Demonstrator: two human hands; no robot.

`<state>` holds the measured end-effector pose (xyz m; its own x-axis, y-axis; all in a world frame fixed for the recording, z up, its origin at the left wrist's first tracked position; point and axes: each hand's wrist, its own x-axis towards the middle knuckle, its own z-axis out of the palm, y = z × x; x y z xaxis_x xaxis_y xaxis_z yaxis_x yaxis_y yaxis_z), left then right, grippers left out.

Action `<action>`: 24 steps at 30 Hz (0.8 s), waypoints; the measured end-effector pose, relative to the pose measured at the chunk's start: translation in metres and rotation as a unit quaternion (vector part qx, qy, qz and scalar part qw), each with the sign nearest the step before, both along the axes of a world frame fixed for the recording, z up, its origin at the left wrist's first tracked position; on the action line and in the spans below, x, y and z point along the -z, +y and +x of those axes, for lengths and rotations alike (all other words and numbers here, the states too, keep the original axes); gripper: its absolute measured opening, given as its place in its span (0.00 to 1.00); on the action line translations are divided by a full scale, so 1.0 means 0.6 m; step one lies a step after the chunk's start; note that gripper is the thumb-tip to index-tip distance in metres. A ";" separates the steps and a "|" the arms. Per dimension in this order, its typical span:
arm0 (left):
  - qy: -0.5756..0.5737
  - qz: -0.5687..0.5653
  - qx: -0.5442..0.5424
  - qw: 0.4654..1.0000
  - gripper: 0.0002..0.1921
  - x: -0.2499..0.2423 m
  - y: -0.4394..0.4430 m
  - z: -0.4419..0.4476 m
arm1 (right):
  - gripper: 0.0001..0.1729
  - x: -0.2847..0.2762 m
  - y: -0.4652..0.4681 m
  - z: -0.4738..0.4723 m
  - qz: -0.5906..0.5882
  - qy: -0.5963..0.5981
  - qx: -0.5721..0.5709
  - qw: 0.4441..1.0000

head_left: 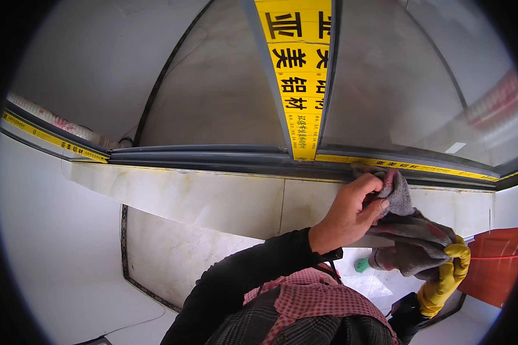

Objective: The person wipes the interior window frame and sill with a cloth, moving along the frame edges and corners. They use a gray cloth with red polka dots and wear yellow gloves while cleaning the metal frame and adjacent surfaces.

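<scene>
A grey cloth with reddish patches (418, 233) is stretched between my hands above the window sill. My bare left hand (349, 211) pinches one end between thumb and fingers, close to the dark metal track of the sliding window (224, 164). The other end is gripped by my right hand (455, 261), which wears a yellow rubber glove and hangs lower, past the sill's near edge. Beneath the cloth runs the pale stone sill (241, 198), with yellowish stains and a dark joint. Some of the cloth's upper end lies over the track, hiding part of it.
Yellow printed tape covers the upright window frame (300, 86) and the lower rail (431, 169). Glass panes (393, 86) stand beyond the sill. At right is a reddish-brown panel (496, 267). Green bristles (362, 265) show near the floor below. A wrapped pipe (60, 123) lies outside at left.
</scene>
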<state>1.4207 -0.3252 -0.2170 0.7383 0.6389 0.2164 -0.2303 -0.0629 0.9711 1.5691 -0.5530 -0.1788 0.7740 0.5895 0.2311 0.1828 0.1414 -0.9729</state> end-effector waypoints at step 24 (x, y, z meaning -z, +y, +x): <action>0.444 0.507 -0.163 0.720 0.25 0.012 0.173 -0.302 | 0.25 0.046 0.250 -0.151 -0.245 -0.366 -0.216 0.871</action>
<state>1.2393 -0.2211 -0.2243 0.7197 0.6555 0.2288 0.6415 -0.7539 0.1420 1.4782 -0.4030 -0.2066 0.2061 0.9561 0.2082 0.8129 -0.0488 -0.5804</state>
